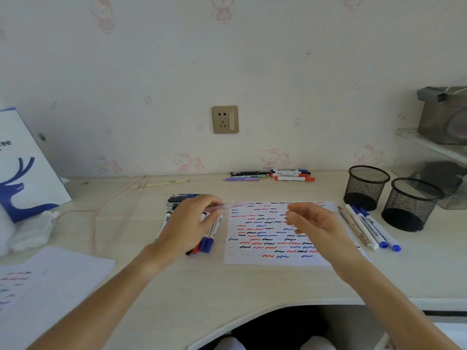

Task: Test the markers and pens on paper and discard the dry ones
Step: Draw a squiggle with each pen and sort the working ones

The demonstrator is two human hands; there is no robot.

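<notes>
A blurred pale pink pen is pinched in the fingers of the left hand, its free end pointing right over the top left corner of the white sheet of paper covered in red, blue and black squiggles. The right hand is held just above the sheet with fingers loosely curled and nothing gripped, a short way right of the pen's end. A cluster of white markers with blue and red caps lies on the pale wooden counter beneath the left hand. Four more pens and blue-capped markers lie right of the sheet, beside two black mesh pen cups.
</notes>
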